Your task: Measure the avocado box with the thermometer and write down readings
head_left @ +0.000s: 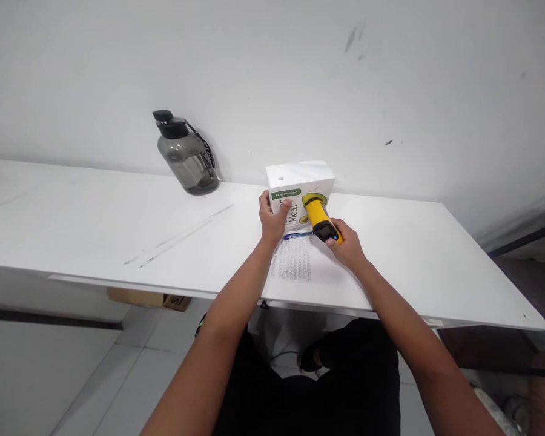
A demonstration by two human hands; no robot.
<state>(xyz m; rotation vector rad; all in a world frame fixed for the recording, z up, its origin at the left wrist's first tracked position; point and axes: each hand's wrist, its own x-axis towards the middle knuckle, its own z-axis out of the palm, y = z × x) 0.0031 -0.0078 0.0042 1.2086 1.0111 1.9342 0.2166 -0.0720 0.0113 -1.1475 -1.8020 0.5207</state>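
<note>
A white box with a green label and avocado pictures stands on the white table. My left hand grips its left side, thumb across the front and fingers behind the edge. In my right hand is a yellow and black handheld scanner with a small screen, its head pointing at the front of the box. A blue pen lies just below the box. Under the pen is a paper sheet covered in rows of handwriting.
A grey, see-through water bottle with a black lid stands at the back left near the wall. The white table runs along the wall. A cardboard box sits below the table at left.
</note>
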